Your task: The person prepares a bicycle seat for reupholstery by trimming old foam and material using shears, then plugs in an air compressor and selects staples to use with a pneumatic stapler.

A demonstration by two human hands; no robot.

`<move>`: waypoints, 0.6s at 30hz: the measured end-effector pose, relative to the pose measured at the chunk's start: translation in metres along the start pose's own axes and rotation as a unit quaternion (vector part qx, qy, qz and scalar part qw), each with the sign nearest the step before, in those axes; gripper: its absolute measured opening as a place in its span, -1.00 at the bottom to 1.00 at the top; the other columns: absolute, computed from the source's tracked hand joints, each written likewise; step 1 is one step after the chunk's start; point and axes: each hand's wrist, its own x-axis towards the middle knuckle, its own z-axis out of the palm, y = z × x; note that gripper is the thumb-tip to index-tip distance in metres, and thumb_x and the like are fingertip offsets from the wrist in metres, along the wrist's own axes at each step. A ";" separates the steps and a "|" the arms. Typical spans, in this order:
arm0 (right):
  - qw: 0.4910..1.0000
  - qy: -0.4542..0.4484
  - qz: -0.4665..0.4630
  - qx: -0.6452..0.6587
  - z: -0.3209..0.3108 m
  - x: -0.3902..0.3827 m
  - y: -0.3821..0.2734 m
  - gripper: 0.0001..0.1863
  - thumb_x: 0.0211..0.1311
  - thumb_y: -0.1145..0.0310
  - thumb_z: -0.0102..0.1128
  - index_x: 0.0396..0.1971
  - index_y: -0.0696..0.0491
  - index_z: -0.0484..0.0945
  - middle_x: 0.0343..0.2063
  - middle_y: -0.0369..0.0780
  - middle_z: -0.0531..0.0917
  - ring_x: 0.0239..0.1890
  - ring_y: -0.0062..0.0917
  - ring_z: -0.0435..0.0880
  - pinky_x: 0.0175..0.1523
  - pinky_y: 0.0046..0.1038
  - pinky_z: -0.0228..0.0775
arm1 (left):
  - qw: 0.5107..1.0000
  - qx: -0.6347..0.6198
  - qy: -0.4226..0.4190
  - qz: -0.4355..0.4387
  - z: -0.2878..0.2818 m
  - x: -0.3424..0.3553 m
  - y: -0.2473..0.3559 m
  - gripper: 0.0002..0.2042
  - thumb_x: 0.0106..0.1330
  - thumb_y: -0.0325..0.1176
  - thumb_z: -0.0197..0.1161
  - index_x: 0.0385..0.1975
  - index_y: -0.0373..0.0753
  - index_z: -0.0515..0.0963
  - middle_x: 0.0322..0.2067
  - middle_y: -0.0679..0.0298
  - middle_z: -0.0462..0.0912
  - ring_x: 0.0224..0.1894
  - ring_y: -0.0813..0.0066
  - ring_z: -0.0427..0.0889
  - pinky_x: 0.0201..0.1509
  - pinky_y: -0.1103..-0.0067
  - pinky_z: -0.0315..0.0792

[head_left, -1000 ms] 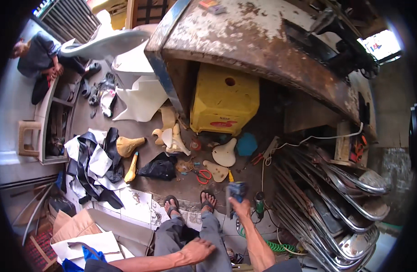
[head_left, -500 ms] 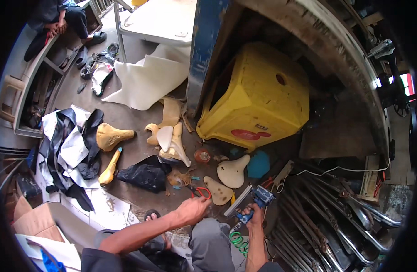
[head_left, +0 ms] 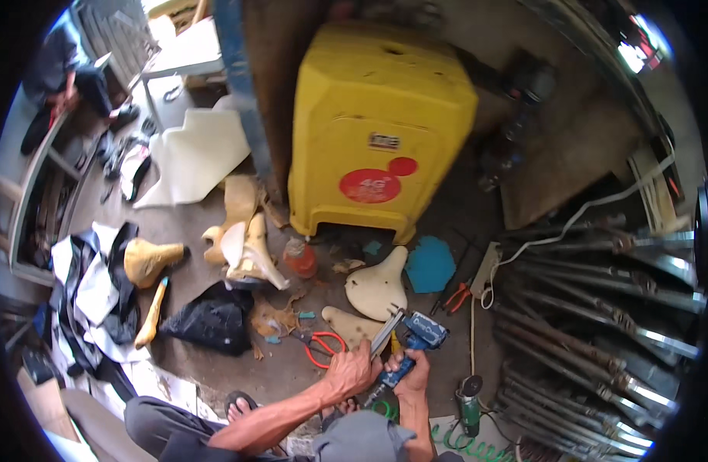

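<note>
My right hand [head_left: 412,374] is wrapped around the handle of a blue staple gun [head_left: 425,329], whose long metal magazine slants down to the left. My left hand [head_left: 352,374] is closed at the lower end of that magazine, its fingertips partly hidden. Just beyond my left hand lie red-handled scissors [head_left: 322,350] on the floor. Two cream bicycle-saddle pieces, a pear-shaped one [head_left: 379,286] and a spotted flat one [head_left: 350,325], lie ahead of the staple gun. A green coiled air hose [head_left: 469,448] runs near my right forearm.
A yellow plastic stool [head_left: 385,131] stands ahead. Metal tubes [head_left: 577,339] are piled at right, near a green grinder [head_left: 469,404] and red pliers [head_left: 456,297]. Black cloth [head_left: 211,317], tan saddle shells [head_left: 246,246] and fabric scraps [head_left: 100,289] lie leftward. Someone sits far left [head_left: 65,85].
My left hand has gone from beside the scissors to the staple gun's magazine. My right hand still holds the gun. The view has turned, showing the stool upright and the grinder.
</note>
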 end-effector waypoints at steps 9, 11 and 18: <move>0.986 0.039 -0.029 0.160 -0.122 0.031 -0.018 -0.77 0.13 0.17 0.12 -0.57 -0.05 0.37 -0.72 -0.35 0.40 -0.68 -0.58 0.38 -0.52 -0.54 0.33 | 0.977 -0.021 -0.208 0.036 -0.013 -0.042 0.064 -0.37 0.34 0.26 0.13 -0.24 -0.37 0.56 -0.58 -0.14 0.62 -0.41 -0.16 0.69 -0.31 0.13 0.53; 0.989 0.025 -0.014 0.143 -0.125 0.030 -0.011 -0.76 0.13 0.15 0.13 -0.59 -0.06 0.37 -0.73 -0.38 0.38 -0.69 -0.61 0.37 -0.54 -0.56 0.32 | 0.971 -0.033 -0.234 0.031 -0.013 -0.047 0.074 -0.37 0.33 0.26 0.12 -0.23 -0.36 0.56 -0.57 -0.15 0.63 -0.41 -0.16 0.69 -0.29 0.12 0.53; 0.985 -0.040 0.028 0.165 -0.121 0.025 -0.013 -0.80 0.15 0.19 0.13 -0.53 -0.03 0.40 -0.71 -0.42 0.39 -0.68 -0.69 0.37 -0.55 -0.63 0.32 | 0.969 0.008 -0.247 0.012 -0.008 -0.055 0.082 -0.36 0.30 0.29 0.12 -0.21 -0.33 0.57 -0.56 -0.18 0.63 -0.41 -0.21 0.67 -0.25 0.09 0.53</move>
